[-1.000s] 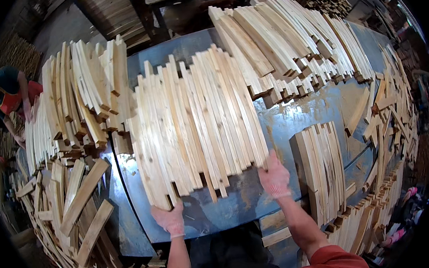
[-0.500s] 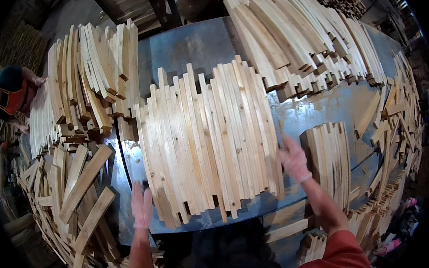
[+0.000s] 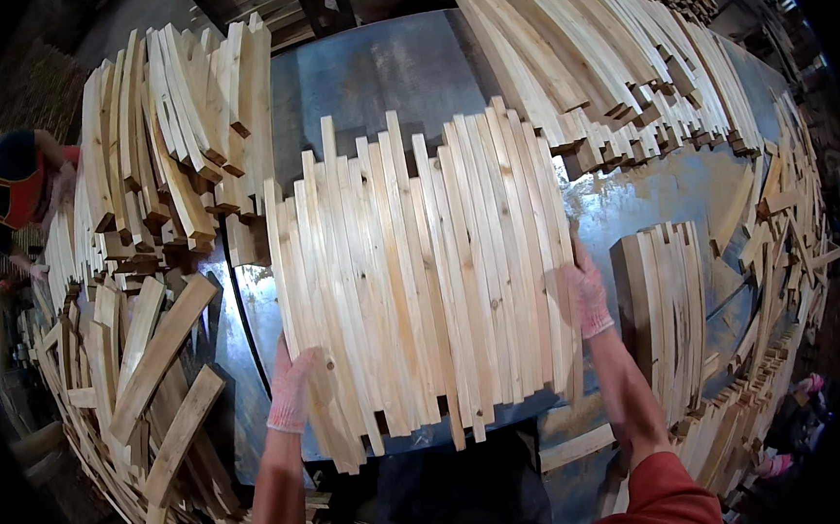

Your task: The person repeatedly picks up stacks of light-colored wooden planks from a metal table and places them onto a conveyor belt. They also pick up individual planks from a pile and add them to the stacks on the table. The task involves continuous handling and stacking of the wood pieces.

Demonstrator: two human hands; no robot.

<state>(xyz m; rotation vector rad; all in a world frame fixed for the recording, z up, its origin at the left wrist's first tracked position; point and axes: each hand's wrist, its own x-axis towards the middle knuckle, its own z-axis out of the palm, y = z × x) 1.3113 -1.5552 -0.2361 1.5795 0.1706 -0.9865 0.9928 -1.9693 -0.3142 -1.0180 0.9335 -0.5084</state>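
A row of pale wooden strips (image 3: 412,282) lies side by side on the blue-grey metal table (image 3: 377,70), its ends uneven. Both my hands wear thin pinkish-white gloves. My left hand (image 3: 292,388) grips the row's near left edge, thumb over the top of the outer strips and fingers down along the side. Against the right edge, my right hand (image 3: 588,294) holds the outermost strip, fingers pointing away from me along its side. The undersides of my fingers are partly hidden by the wood.
Stacked wooden strips stand at the far left (image 3: 172,133) and far right (image 3: 600,55). A smaller stack (image 3: 662,313) sits right of my right arm. Loose pieces (image 3: 164,358) lie jumbled on the left, more (image 3: 777,208) on the right. A person (image 3: 20,183) works beyond the left stack.
Both hands have closed in from beside the row onto its two side edges. The whole view has shifted slightly, and the person at the left has moved a little.
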